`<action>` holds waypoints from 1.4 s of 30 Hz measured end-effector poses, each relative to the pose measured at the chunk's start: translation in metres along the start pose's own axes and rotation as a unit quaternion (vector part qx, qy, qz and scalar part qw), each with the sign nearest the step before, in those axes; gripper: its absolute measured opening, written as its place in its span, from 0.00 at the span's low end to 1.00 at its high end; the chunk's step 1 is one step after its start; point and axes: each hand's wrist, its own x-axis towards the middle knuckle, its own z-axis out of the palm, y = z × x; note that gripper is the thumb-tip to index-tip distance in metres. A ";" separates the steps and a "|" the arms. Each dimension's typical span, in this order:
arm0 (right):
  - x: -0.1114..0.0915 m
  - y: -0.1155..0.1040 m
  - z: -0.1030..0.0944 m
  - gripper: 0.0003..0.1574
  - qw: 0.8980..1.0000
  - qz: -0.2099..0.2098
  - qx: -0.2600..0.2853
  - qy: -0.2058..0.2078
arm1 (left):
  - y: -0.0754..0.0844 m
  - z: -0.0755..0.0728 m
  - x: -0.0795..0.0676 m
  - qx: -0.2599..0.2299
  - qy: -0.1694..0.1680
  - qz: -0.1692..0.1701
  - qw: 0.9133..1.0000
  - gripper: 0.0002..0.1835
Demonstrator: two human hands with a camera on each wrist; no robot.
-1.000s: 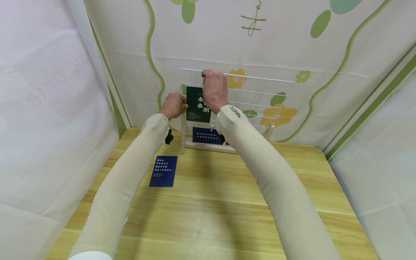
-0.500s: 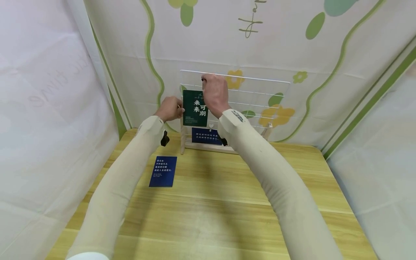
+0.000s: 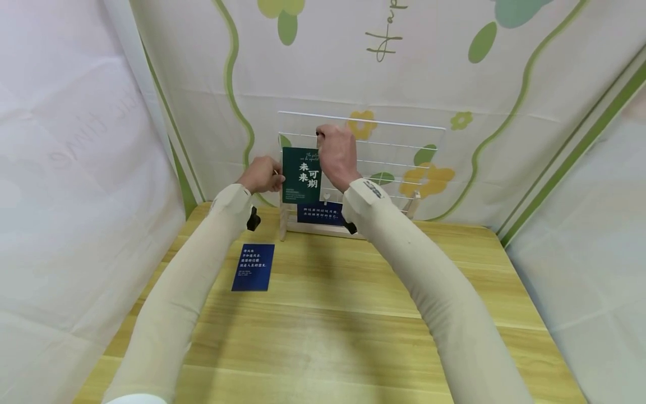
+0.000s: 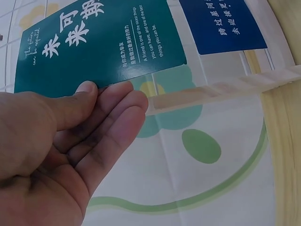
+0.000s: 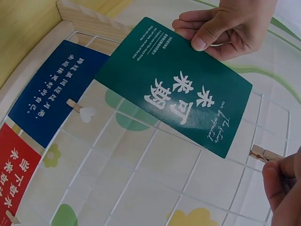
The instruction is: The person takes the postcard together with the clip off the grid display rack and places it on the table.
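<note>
My left hand (image 3: 263, 175) pinches the edge of a green card (image 3: 301, 175) with white lettering between thumb and fingers. The card stands in front of the upper left of a white wire grid rack (image 3: 393, 143). In the right wrist view, my right hand (image 5: 288, 186) pinches a small wooden clothespin (image 5: 264, 154) near the card's top edge, a little apart from it. Lower on the grid hangs a blue card (image 5: 52, 92), beside a clothespin with a white heart (image 5: 87, 114). The green card overlaps part of that blue card in the head view.
A second blue card (image 3: 254, 267) lies on the wooden table (image 3: 313, 336), left of centre. A red card (image 5: 16, 172) is on the grid's lower part. Wooden feet (image 3: 284, 221) carry the rack. Behind it hangs a patterned cloth (image 3: 166, 73).
The green card has moved slightly down and left across the grid with my left hand. My right hand has shifted down and a little right, uncovering more of the card's lettering.
</note>
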 end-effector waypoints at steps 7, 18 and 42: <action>-0.007 0.010 0.004 0.15 1.000 0.004 0.007 0.001 | -0.007 0.000 0.000 -0.006 -0.021 -0.004 1.000 0.12; -0.018 0.025 0.009 0.15 0.999 0.042 0.022 -0.010 | -0.013 0.004 -0.002 -0.027 -0.050 -0.025 0.998 0.11; -0.048 0.055 0.021 0.15 0.998 0.048 0.030 -0.007 | -0.037 0.021 -0.009 -0.023 -0.126 -0.021 0.992 0.09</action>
